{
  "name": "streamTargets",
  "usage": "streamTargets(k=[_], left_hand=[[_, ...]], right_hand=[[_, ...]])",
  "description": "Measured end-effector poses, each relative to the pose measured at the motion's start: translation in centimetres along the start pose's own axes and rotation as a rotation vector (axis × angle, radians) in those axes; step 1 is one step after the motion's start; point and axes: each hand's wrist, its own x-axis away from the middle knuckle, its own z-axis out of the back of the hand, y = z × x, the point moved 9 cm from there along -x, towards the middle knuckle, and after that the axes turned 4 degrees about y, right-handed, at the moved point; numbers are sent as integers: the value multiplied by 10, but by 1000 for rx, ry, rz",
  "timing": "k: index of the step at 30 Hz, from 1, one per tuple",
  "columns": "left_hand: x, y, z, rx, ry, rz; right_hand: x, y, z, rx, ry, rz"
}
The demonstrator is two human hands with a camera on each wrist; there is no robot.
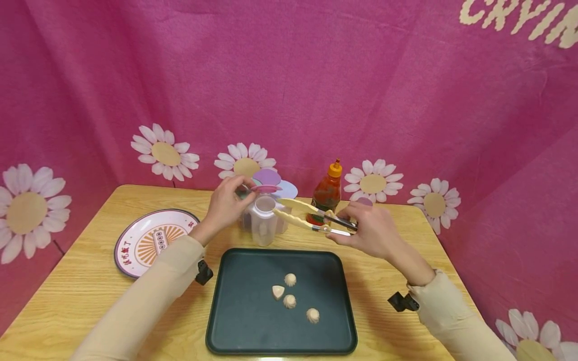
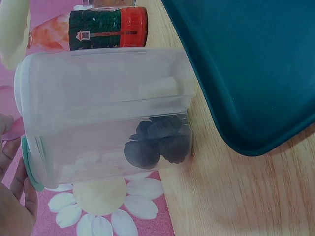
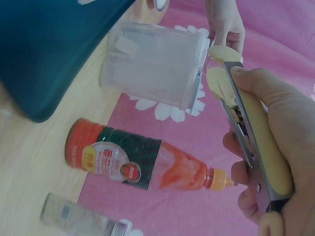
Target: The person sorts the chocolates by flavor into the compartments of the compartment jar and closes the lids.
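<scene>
My left hand (image 1: 230, 203) pinches the edge of the raised pink lid (image 1: 267, 189) on a clear plastic container (image 1: 264, 228) with several compartments. In my right hand (image 1: 372, 226) is a pair of tongs (image 3: 248, 128) with cream-yellow tips. The tips stand apart, with nothing seen between them, one by the container's round mouth. In the left wrist view, dark pieces (image 2: 160, 140) lie inside the compartment with the green lid (image 2: 32, 164), and a pale piece (image 2: 160, 88) in the neighbouring one. Several small cream-coloured pieces (image 1: 289, 301) rest on a dark tray (image 1: 248, 326).
Right of the container stands a sauce bottle (image 1: 326, 194) with red contents and an orange cap. A small clear jar (image 3: 76, 214) appears beside it in the right wrist view. A printed plate (image 1: 131, 235) lies at left. A pink cloth (image 1: 289, 90) hangs behind the table.
</scene>
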Motion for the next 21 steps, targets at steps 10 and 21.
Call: streamTargets(k=[10, 21], left_hand=[[0, 0, -1, -4, -9, 5], [-1, 1, -1, -4, -22, 7]], right_hand=[[55, 6, 25, 14, 31, 5], [119, 7, 29, 42, 4, -36]])
